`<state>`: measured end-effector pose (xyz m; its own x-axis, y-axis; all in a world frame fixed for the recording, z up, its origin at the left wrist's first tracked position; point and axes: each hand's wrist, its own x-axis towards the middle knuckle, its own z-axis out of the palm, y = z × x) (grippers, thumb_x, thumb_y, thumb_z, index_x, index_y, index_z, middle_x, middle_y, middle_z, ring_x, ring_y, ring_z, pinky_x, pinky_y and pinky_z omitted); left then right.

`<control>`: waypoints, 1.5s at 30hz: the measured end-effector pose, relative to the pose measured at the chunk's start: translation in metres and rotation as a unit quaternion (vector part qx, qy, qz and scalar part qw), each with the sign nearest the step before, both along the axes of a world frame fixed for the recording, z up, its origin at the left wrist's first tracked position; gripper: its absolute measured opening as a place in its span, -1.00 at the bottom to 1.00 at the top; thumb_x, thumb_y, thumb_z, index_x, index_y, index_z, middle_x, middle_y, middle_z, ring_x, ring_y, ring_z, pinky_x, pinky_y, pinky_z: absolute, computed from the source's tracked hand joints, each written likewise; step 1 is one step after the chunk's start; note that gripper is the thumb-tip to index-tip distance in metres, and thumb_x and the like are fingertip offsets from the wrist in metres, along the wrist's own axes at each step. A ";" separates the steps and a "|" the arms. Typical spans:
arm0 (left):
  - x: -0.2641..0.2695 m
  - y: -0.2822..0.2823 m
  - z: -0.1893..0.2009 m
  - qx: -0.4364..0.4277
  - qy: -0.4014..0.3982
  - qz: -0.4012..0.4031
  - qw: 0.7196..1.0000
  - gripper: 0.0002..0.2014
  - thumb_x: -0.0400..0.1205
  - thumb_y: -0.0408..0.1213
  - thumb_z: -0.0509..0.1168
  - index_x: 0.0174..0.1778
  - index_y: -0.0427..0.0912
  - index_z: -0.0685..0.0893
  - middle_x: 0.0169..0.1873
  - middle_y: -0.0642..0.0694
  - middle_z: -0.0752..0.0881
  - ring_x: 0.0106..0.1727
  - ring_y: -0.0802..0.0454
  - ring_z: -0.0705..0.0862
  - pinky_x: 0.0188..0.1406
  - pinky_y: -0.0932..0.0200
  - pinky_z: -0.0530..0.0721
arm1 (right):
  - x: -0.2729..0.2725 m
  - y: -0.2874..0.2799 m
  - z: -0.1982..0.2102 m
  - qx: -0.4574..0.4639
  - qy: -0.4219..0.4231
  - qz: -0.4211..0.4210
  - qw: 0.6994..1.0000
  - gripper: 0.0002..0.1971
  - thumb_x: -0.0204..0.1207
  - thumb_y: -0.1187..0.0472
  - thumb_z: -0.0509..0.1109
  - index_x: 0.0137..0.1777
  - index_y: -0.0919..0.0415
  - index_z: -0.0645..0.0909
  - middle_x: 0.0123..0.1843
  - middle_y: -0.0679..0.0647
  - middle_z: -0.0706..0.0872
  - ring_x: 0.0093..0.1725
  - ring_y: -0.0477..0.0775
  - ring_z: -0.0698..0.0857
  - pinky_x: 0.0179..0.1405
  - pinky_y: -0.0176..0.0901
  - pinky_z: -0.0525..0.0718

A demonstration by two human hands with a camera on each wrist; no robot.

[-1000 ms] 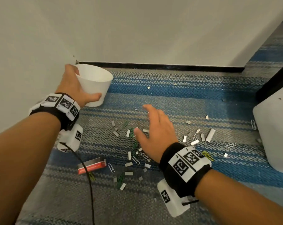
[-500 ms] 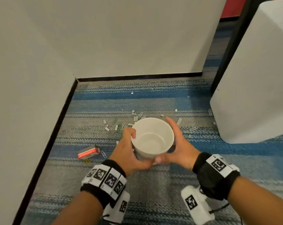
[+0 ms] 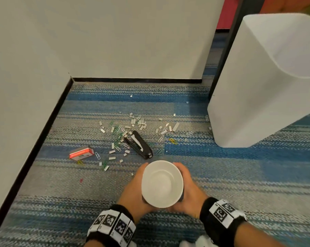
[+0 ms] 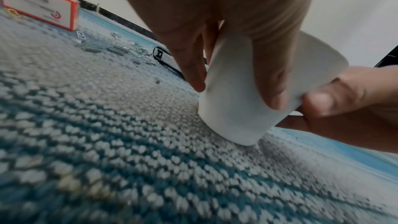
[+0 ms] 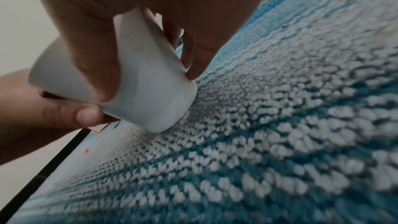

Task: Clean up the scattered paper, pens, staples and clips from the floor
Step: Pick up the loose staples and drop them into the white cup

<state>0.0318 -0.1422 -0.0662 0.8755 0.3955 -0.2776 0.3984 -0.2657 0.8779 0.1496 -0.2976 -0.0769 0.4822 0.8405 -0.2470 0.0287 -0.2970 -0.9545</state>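
Head view: white paper cup (image 3: pixel 162 183) stands upright on the striped blue-grey carpet (image 3: pixel 239 184), mouth up, nothing visible inside. Left hand (image 3: pixel 134 191) wraps the cup's left side, right hand (image 3: pixel 190 192) wraps its right side; both grasp the cup, fingers curled round the wall. Just beyond the cup lies a black stapler (image 3: pixel 138 144), diagonal, near end close to the cup rim but apart from it. Staples (image 3: pixel 132 121) and paper clips (image 3: pixel 160 138) lie scattered on the carpet around and beyond the stapler, silver, green and yellow. Red-and-white staple box (image 3: pixel 81 152) lies to the left, near the black skirting of the wall (image 3: pixel 115 41). White bin (image 3: pixel 263 90) stands at right, a few clips beside its base.

Left wrist view: left hand (image 4: pixel 226 23) seen from behind, fingers (image 4: pixel 271 81) curled over the cup (image 4: pixel 234 108). Cup base touches the carpet (image 4: pixel 107 159); the cup appears tilted here, which may be the lens. Right hand thumb (image 4: pixel 336 98) presses the cup's far side. Staple box (image 4: pixel 41 4) upper left, staples (image 4: pixel 116 50) and the stapler's end (image 4: pixel 158 54) behind the fingers.

Right wrist view: right hand (image 5: pixel 133 14) grips the cup (image 5: pixel 148 94) from above, fingers (image 5: pixel 199 57) along its side; left hand thumb (image 5: pixel 71 113) on the opposite wall. Cup base on carpet (image 5: pixel 280 125).
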 end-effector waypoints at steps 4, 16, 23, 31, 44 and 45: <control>-0.006 0.021 -0.008 0.054 0.083 -0.025 0.995 -0.03 0.36 -0.38 0.46 0.46 0.43 0.03 0.26 0.25 0.52 0.29 0.14 0.58 0.33 0.07 0.55 | 0.009 -0.002 -0.007 -0.029 -0.040 0.012 0.999 -0.11 0.26 0.56 0.49 0.49 0.01 0.14 0.37 -0.22 0.48 0.33 -0.40 0.51 0.33 -0.44 0.47; 0.018 0.098 -0.010 0.260 0.197 0.080 0.942 -0.85 0.53 -0.26 0.33 -0.13 -0.05 0.44 -0.18 -0.02 0.46 -0.12 -0.06 0.56 -0.12 0.15 0.46 | 0.107 0.055 -0.016 -0.184 -0.301 -0.073 0.933 -0.73 0.41 0.39 0.35 0.11 0.17 0.59 -0.05 0.07 0.53 -0.06 0.11 0.55 0.06 -0.18 0.48; 0.026 0.116 -0.015 0.270 0.226 0.118 0.929 -0.67 0.55 -0.23 0.37 0.22 -0.17 0.55 0.15 -0.20 0.52 0.19 -0.20 0.56 0.27 0.00 0.49 | 0.144 0.071 -0.029 -0.285 -0.333 -0.087 0.895 -0.80 0.46 0.20 0.46 0.07 0.17 0.72 0.14 0.23 0.66 0.10 0.26 0.65 0.20 -0.10 0.55; 0.024 0.122 -0.027 0.289 0.200 0.122 0.928 -0.92 0.55 -0.36 0.36 -0.08 -0.21 0.73 -0.08 -0.23 0.70 0.00 -0.23 0.65 0.05 0.05 0.52 | 0.140 0.073 -0.025 -0.231 -0.302 -0.145 0.914 -0.84 0.36 0.36 0.43 -0.13 0.11 0.72 -0.14 0.12 0.70 -0.15 0.13 0.65 0.04 -0.17 0.58; 0.028 0.112 -0.026 0.291 0.130 0.141 0.937 -0.71 0.60 -0.58 0.14 0.08 -0.33 0.72 -0.02 -0.37 0.59 0.01 -0.32 0.61 0.12 0.00 0.51 | 0.171 0.088 0.010 -0.517 -0.517 0.034 0.681 -0.68 0.58 0.29 0.13 0.29 0.35 0.49 0.28 0.29 0.42 0.19 0.31 0.52 0.05 0.02 0.54; 0.029 0.111 -0.026 0.290 0.121 0.137 0.939 -0.71 0.57 -0.62 0.16 0.04 -0.34 0.74 -0.01 -0.36 0.60 0.02 -0.31 0.62 0.14 0.02 0.52 | 0.174 0.089 0.010 -0.532 -0.543 0.067 0.646 -0.67 0.60 0.28 0.09 0.28 0.33 0.53 0.27 0.28 0.46 0.20 0.28 0.51 0.05 -0.02 0.50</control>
